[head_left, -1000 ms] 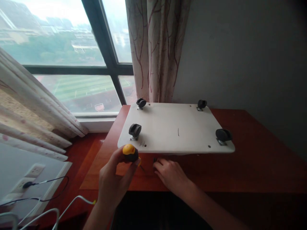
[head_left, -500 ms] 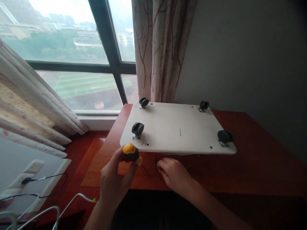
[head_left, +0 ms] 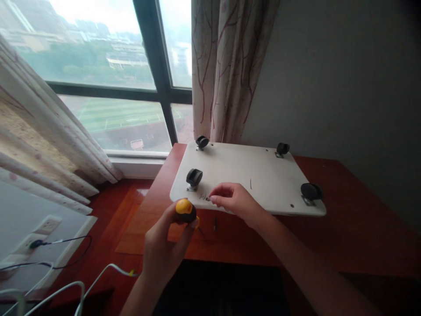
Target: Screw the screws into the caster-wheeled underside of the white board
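Your left hand grips the screwdriver; hold it clear of the board under your right hand, pinched narrow by the hole, contents unclear; steady that wrist.

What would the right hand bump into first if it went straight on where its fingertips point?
Probably the near-left caster, around its metal mounting plate, just past the small hole in the white board; depth is unclear.
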{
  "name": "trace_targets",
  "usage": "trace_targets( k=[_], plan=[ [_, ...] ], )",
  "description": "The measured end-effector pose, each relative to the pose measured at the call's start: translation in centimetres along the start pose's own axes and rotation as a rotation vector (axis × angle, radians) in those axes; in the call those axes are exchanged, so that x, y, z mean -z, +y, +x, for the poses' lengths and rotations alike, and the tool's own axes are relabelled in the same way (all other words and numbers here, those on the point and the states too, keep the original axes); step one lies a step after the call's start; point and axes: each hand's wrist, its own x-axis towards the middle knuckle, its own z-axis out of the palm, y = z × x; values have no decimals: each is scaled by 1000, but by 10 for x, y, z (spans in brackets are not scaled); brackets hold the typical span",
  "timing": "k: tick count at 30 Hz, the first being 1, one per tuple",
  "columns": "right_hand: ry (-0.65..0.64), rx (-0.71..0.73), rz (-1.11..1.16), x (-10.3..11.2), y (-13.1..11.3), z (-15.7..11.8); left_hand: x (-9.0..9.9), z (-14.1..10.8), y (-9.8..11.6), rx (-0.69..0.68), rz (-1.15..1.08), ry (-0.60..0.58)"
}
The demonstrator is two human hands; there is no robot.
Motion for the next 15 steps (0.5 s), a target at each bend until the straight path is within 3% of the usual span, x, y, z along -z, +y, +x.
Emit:
trace_targets(
  k=[6, 15],
  plan=[
    [24, 81, -152, -6, 12, 13, 2, -2, 0, 16, 1, 0],
    [174, 262, -678, -5, 7, 7, -4, 3, 4, -5, 20, -20]
  ],
)
